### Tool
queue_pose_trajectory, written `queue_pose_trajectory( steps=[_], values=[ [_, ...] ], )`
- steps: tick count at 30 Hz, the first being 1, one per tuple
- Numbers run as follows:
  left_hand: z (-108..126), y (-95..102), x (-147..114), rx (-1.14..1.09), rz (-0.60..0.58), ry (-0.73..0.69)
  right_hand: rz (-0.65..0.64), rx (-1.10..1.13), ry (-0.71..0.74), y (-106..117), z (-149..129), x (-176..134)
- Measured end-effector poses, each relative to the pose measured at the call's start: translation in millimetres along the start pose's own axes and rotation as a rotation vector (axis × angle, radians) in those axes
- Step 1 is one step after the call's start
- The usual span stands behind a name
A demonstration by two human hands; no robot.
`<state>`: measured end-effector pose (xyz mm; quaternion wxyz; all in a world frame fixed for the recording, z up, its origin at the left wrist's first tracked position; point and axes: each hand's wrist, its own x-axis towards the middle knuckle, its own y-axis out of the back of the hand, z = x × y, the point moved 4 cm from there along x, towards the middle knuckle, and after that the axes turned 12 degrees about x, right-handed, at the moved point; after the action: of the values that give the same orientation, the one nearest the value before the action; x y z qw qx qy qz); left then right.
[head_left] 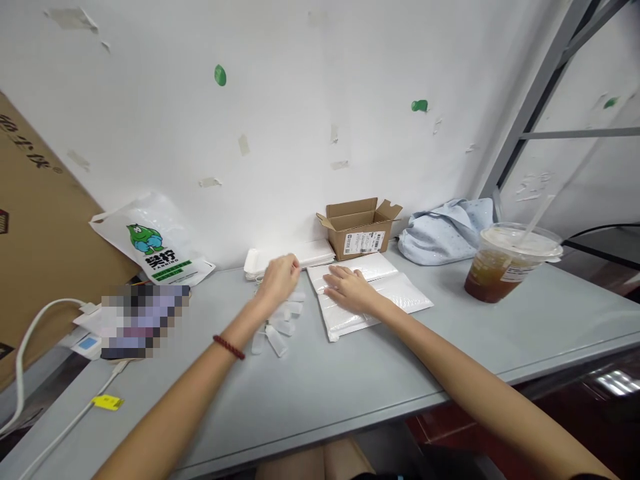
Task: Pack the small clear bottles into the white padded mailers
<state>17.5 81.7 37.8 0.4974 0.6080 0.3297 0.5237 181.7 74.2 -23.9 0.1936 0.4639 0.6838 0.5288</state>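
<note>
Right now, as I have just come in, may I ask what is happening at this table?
A person sits at the grey table, the right hand resting spread on white padded packaging. The left hand, loosely curled, is above or beside some small translucent pieces; whether it holds anything, I cannot tell. Behind, near the wall, stand a white stack and an open cardboard box.

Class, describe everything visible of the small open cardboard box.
The cardboard box is brown, its top flaps open, a printed white label on its front. It stands upright on the grey table near the wall, between a flat white stack and a pale blue fabric bundle. Neither left hand nor right hand touches it.
</note>
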Motion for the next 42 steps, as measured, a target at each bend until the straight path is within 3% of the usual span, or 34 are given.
queue_pose_trajectory(
  steps=[3, 7, 14, 19, 23, 27, 29, 31, 34, 37, 42],
  values=[
    [-30, -2.3, 32, 0.059, -0.030, -0.042, 0.026, -0.012, 0.012, 1, -2, 1],
    [-48, -20.8, 57, 0.069, -0.094, -0.087, 0.064, -0.045, 0.048, 2, -3, 1],
    [-53, -38.6, 66, 0.045, -0.138, -0.101, 0.080, -0.098, 0.131, 4, -8, 1],
    [-54, -36.6, 67, 0.030, -0.124, -0.117, 0.139, -0.157, 0.252, 5, -13, 0],
    [-48, -23.0, 66, 0.049, -0.025, -0.073, 0.170, -0.209, 0.347, 3, -13, 2],
    [-39, -0.2, 42, 0.081, 0.134, -0.030, 0.236, -0.211, 0.405, 5, -13, 2],
    [-32, 9.8, 16, 0.105, 0.307, -0.091, 0.328, -0.194, 0.420, 9, -15, 0],
    [-26, 12.5, -16, 0.090, 0.453, -0.162, 0.449, -0.193, 0.414, 16, -19, -5],
    [-20, 6.8, -58, 0.044, 0.583, -0.253, 0.557, -0.233, 0.388, 23, -28, -12],
    [-12, 1.0, -81, -0.045, 0.659, -0.326, 0.524, -0.288, 0.381, 23, -40, -16],
    [9, 0.4, -86, -0.192, 0.615, -0.409, 0.371, -0.400, 0.323, 14, -46, -12]
  ],
)
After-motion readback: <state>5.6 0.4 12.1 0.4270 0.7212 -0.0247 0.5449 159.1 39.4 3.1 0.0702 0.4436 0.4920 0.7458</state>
